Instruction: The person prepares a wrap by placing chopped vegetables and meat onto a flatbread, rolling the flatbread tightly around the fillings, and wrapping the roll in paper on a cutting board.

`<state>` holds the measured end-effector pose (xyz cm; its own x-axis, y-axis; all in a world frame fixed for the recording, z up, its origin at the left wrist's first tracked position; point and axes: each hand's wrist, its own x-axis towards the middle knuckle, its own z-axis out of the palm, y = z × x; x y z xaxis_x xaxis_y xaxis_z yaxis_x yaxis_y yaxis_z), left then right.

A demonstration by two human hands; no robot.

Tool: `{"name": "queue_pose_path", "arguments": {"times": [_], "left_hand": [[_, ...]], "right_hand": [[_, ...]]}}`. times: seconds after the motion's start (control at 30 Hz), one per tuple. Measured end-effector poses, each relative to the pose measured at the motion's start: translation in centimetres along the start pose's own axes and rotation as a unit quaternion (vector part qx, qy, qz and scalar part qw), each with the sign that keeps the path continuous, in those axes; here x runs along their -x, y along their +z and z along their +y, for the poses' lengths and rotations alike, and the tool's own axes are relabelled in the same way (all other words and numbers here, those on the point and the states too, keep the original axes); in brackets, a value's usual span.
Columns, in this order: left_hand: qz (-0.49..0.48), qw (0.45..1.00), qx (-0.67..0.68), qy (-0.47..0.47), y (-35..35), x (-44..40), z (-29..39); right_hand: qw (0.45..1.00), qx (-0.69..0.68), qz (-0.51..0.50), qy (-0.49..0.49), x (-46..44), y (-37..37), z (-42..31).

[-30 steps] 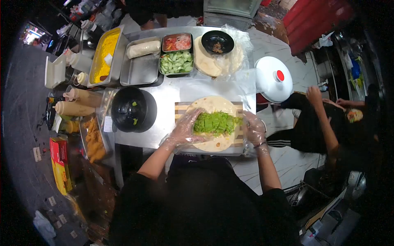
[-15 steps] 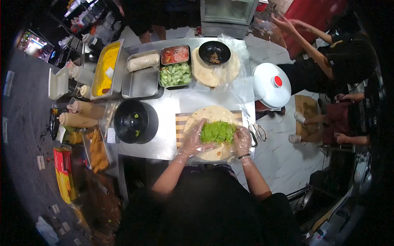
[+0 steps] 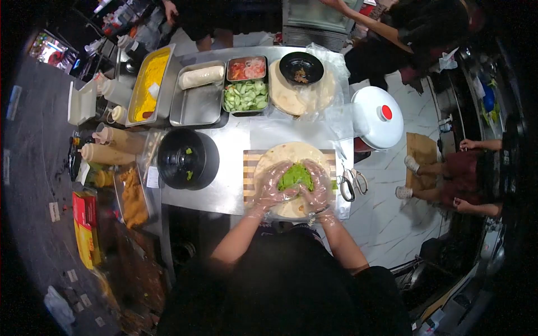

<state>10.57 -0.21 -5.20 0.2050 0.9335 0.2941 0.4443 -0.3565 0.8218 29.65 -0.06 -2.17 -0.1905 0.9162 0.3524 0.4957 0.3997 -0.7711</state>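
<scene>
Chopped green lettuce [image 3: 296, 177] lies in a heap on a round flatbread [image 3: 288, 150]. Curved around its left side is my left hand [image 3: 273, 186], in a clear plastic glove. My right hand [image 3: 319, 187], gloved the same way, presses in from the right, and the thumbs come close together at the front of the heap. Beneath the flatbread is a striped wooden board [image 3: 249, 175]. Just right of my right hand lie scissors [image 3: 348, 189] at the table edge.
Behind are steel pans with cucumber slices [image 3: 245, 95] and tomato and onion [image 3: 246, 69], and a flatbread stack [image 3: 283, 92] under a black bowl [image 3: 301, 68]. A large black bowl [image 3: 210, 159] stands left, a white lidded pot [image 3: 375, 126] right. A co-worker [image 3: 403, 28] stands behind.
Both hands have closed inward, squeezing the lettuce from a wide spread into a smaller heap. The co-worker at the upper right has moved left toward the glass-fronted cabinet.
</scene>
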Motion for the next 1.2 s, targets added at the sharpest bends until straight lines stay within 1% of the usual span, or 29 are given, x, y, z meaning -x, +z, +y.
{"name": "queue_pose_path", "arguments": {"times": [0.03, 0.07, 0.13, 0.17, 0.23, 0.27, 0.33, 0.37, 0.43, 0.47, 0.53, 0.57, 0.63, 0.67, 0.73, 0.77, 0.83, 0.93, 0.97, 1.03, 1.07, 1.17, 1.2], "left_hand": [[-0.004, 1.000, 0.009, 0.021, -0.1, -0.3, 0.1], [-0.002, 1.000, 0.007, 0.018, -0.2, -0.4, 0.3], [-0.068, 0.995, 0.040, -0.061, -0.6, -0.4, 0.4], [-0.068, 0.995, 0.039, -0.061, -0.6, -0.5, 0.1], [-0.114, 0.990, 0.033, -0.071, -0.9, -1.2, 0.2], [-0.113, 0.991, 0.035, -0.069, -1.2, -1.3, 0.7], [-0.092, 0.978, 0.126, -0.142, -2.3, -1.7, 1.7], [-0.092, 0.978, 0.126, -0.139, -2.8, -1.8, 1.5], [-0.069, 0.997, -0.019, -0.006, -4.0, -2.0, 1.7], [-0.069, 0.997, -0.019, -0.006, -4.3, -2.4, 2.1], [-0.082, 0.982, -0.122, 0.119, -4.9, -3.2, 2.7], [-0.085, 0.982, -0.121, 0.120, -4.4, -3.3, 2.8], [-0.114, 0.973, -0.183, 0.088, -2.8, -3.6, 3.0], [-0.115, 0.972, -0.184, 0.089, -2.1, -3.3, 2.5], [-0.054, 0.990, -0.113, 0.061, -1.0, -2.6, 2.1], [-0.059, 0.990, -0.111, 0.059, -0.6, -2.3, 2.2], [-0.082, 0.985, -0.147, -0.029, -0.1, -1.6, 2.3], [-0.098, 0.980, -0.164, -0.057, 0.2, -1.2, 2.0], [-0.101, 0.980, -0.163, -0.058, 0.3, -1.0, 1.7], [-0.063, 0.987, -0.145, -0.026, 0.7, -0.8, 1.1], [-0.066, 0.987, -0.143, -0.027, 0.9, -0.7, 0.9], [-0.050, 0.984, -0.165, -0.045, 1.4, -0.5, 0.5], [-0.045, 0.983, -0.176, -0.025, 1.2, -0.7, 0.4]], "right_hand": [[1.000, -0.008, 0.009, -0.004, 0.1, 0.5, 0.6], [1.000, -0.011, 0.007, -0.005, 0.3, 0.8, 1.1], [0.999, 0.021, -0.021, 0.021, 0.8, 1.0, 1.5], [0.999, 0.021, -0.020, 0.022, 0.8, 0.9, 1.5], [0.995, 0.009, -0.069, 0.075, 0.4, 0.2, 1.2], [0.995, 0.011, -0.068, 0.073, 0.1, -0.3, 0.8], [0.995, -0.037, -0.069, 0.065, -0.7, -1.6, -0.3], [0.995, -0.036, -0.067, 0.064, -1.1, -2.4, -0.9], [0.998, 0.011, -0.061, 0.007, -1.7, -3.6, -1.8], [0.998, 0.011, -0.061, 0.008, -2.0, -3.5, -1.7], [0.980, 0.145, -0.105, -0.083, -2.4, -3.2, -1.7], [0.981, 0.145, -0.103, -0.080, -2.1, -2.5, -1.5], [0.961, 0.238, -0.094, -0.108, -1.2, 0.0, -0.3], [0.961, 0.238, -0.092, -0.108, -1.0, 0.8, 0.2], [0.968, 0.220, -0.071, -0.091, -0.6, 1.9, 0.8], [0.965, 0.238, -0.068, -0.085, -0.3, 2.2, 0.9], [0.966, 0.237, -0.070, -0.074, 0.1, 2.4, 1.2], [0.967, 0.235, -0.064, -0.076, 0.1, 2.7, 1.6], [0.967, 0.233, -0.058, -0.082, 0.2, 2.8, 1.9], [0.970, 0.221, -0.046, -0.088, 0.3, 3.0, 2.3], [0.973, 0.209, -0.033, -0.095, 0.4, 3.1, 2.4], [0.969, 0.222, -0.034, -0.098, 0.5, 3.1, 2.6], [0.969, 0.225, -0.033, -0.098, 0.5, 3.1, 2.4]]}}
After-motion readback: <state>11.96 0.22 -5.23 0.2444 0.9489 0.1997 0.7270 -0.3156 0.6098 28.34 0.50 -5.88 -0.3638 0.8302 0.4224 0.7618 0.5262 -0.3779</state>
